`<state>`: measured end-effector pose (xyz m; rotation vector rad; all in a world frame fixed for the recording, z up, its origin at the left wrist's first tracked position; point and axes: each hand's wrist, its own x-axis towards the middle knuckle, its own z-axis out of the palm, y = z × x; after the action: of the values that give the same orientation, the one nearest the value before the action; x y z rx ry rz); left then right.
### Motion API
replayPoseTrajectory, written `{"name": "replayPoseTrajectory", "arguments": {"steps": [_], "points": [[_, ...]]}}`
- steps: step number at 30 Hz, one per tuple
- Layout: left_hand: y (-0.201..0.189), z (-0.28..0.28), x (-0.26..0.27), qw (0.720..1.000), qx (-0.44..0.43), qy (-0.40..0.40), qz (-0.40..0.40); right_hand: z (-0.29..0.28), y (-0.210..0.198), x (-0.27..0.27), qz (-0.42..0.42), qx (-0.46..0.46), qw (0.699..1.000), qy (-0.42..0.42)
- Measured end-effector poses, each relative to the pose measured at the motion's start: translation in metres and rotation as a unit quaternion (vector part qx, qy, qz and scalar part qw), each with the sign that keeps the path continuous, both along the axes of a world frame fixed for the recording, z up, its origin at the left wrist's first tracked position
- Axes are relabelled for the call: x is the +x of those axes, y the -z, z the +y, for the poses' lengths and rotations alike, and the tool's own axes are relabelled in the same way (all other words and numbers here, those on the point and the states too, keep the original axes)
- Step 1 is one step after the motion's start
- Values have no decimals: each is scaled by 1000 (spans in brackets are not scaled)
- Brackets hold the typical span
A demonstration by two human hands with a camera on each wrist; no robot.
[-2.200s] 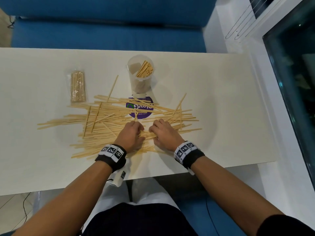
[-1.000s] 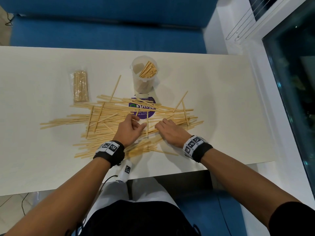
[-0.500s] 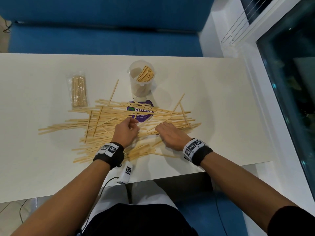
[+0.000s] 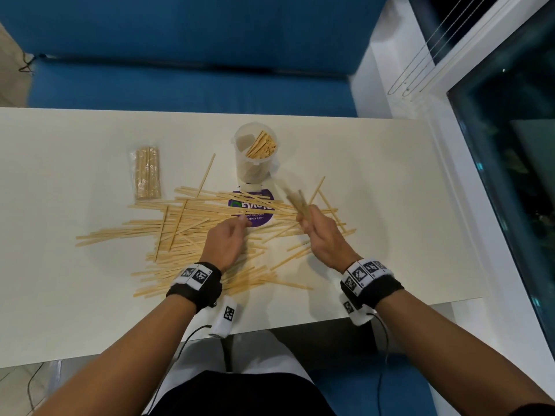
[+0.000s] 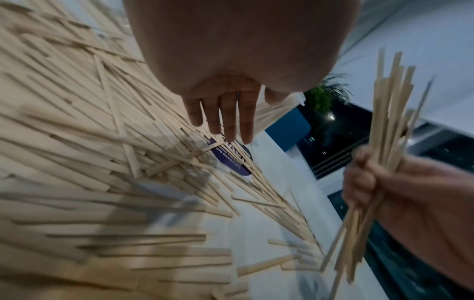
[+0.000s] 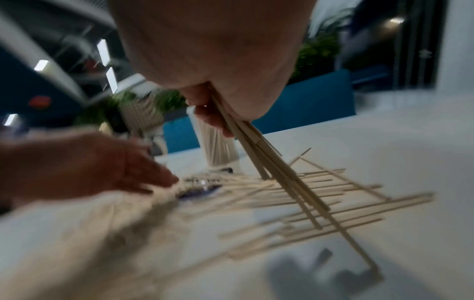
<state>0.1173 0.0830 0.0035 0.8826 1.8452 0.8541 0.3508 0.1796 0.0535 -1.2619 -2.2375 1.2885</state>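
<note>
Head view: Your right hand [image 4: 326, 238] grips a bunch of sticks [image 4: 295, 199], middle right, over the stick pile [image 4: 186, 229] on the table [image 4: 390, 175]. Your left hand [image 4: 226, 241] is in the middle, over the pile.
Left wrist view: Your left fingers [image 5: 225, 117] are straight, top middle, pointing at the pile.
Right wrist view: Your right fingers [image 6: 205, 115] curl round the bunch, which slants to the lower right. A plastic cup [image 6: 218, 146] stands behind.

White table [image 4: 390, 205] in front of me, sealed packet of sticks [image 4: 146, 173] far left on it, round purple sticker [image 4: 262, 220] mid-table, blue bench [image 4: 192, 85] behind, dark window [image 4: 510, 145] on my right
</note>
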Motion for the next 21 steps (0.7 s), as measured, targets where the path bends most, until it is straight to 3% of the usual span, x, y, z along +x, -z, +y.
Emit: {"name": "replayPoseTrajectory", "arguments": {"steps": [2,4,6,8,11,14,16,21], "points": [[-3,1,4,998,32,24,42,0,-9,-12,69,-18,994,88],[-9,6,8,998,48,28,33,1,-20,-28,151,-59,975,153],[-18,13,13,998,30,31,-41,3,-33,-41,224,-84,953,187],[-28,24,17,985,-16,7,-173,6,-46,-56,284,-98,932,203],[-43,36,17,917,-89,-38,-386,9,-64,-77,357,-114,903,211],[-48,42,11,851,-134,-17,-508,7,-75,-92,410,-119,879,213],[-47,44,10,815,-159,-11,-556,-1,-75,-100,421,-118,875,210],[-49,46,8,783,-147,-84,-599,-24,-60,-114,397,-107,884,224]]}}
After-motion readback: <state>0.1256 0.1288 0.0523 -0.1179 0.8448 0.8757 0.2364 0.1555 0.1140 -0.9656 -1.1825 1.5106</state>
